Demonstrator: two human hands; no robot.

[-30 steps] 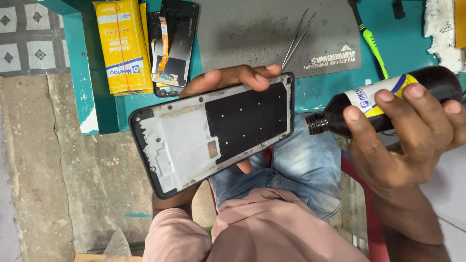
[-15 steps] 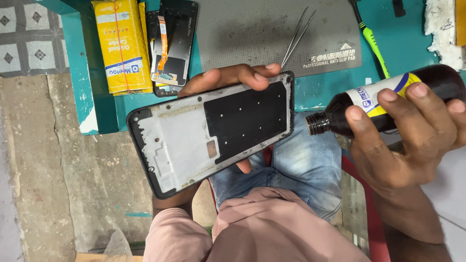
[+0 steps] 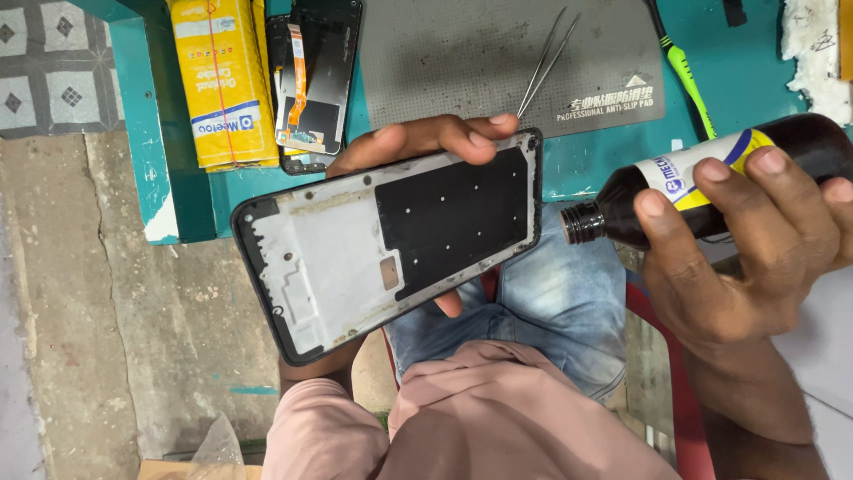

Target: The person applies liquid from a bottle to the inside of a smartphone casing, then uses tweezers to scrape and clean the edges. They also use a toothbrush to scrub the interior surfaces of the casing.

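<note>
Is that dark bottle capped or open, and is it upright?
Open and tipped: the dark bottle lies nearly sideways in the right hand, its bare threaded neck pointing at the phone frame.

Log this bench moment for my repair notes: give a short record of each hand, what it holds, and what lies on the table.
left hand: holds a phone frame, open side up, above the lap
right hand: holds a dark bottle tilted sideways, uncapped mouth by the frame's edge
table: grey mat, tweezers, green-handled tool, yellow box, phone screen part
</note>
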